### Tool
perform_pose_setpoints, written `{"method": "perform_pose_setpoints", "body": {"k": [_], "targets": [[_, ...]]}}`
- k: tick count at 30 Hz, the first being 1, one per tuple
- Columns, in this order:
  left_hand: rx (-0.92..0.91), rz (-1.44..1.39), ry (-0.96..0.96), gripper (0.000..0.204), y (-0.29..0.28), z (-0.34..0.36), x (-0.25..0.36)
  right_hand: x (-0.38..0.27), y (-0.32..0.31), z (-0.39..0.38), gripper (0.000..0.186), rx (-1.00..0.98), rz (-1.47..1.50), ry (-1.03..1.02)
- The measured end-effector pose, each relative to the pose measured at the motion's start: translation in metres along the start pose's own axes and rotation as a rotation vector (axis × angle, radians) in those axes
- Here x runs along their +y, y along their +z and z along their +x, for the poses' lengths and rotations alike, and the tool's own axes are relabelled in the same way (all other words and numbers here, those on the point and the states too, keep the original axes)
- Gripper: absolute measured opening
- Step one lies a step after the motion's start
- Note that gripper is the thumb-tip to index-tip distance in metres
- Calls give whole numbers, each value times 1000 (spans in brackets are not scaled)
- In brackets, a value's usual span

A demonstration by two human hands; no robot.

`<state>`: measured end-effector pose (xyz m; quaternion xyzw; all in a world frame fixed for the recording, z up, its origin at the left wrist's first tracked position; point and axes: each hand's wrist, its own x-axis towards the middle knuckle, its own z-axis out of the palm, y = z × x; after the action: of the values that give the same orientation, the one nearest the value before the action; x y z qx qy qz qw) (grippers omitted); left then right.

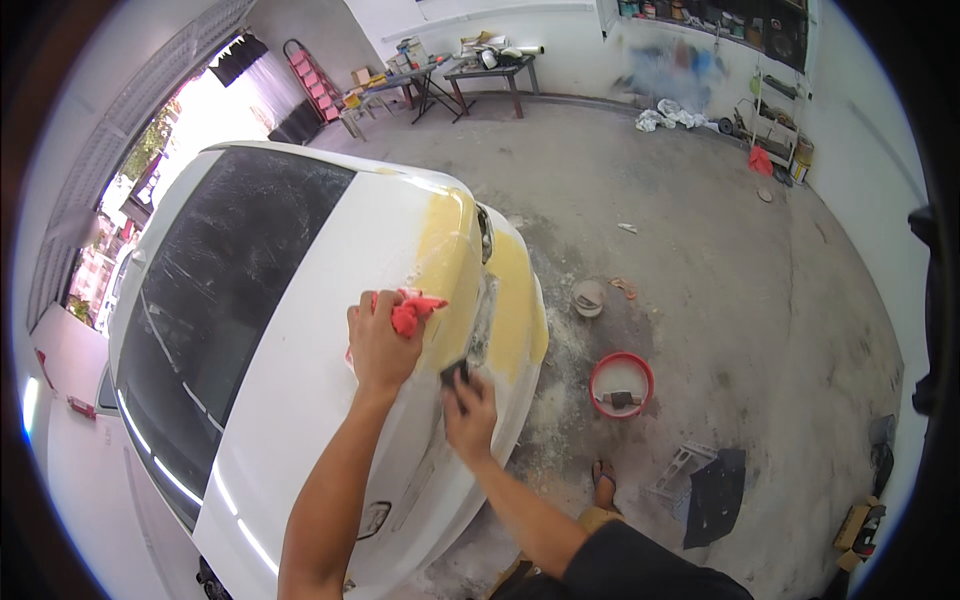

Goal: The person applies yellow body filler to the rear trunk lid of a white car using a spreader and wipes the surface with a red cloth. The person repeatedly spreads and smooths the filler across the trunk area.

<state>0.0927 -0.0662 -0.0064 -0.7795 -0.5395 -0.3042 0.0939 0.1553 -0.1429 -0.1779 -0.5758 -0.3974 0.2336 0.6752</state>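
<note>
Two bare forearms (335, 490) come from the lower edge of the frame, the right one out of a dark sleeve (640, 565), and they reach over the back of a white car (300, 340), which fills the left and middle of the frame. Left hand (383, 345) is closed around a red cloth (410, 315), at the middle of the frame, over the boot lid. Right hand (470, 415), just below and to the right, grips a black block (455, 373) beside the lower end of the yellow patch (443, 255) on the lid. The hands are near but apart from each other.

As I judge, the work is partly done: pale dust (548, 400) lies on the floor beside the car, so some sanding seems made. However, the yellow patch and the yellow bumper area (508, 290) have no paint over them, so finishing is left. How smooth they are, I cannot tell.
</note>
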Motion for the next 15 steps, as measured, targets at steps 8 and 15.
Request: {"method": "perform_pose_setpoints", "body": {"k": [8,15], "targets": [[-32,10,-42,33,-1,-1,2,-30,-7,5,30,41,76,-130],[-42,15,-51,35,0,0,1,-25,-4,1,33,-1,184,-3]]}}
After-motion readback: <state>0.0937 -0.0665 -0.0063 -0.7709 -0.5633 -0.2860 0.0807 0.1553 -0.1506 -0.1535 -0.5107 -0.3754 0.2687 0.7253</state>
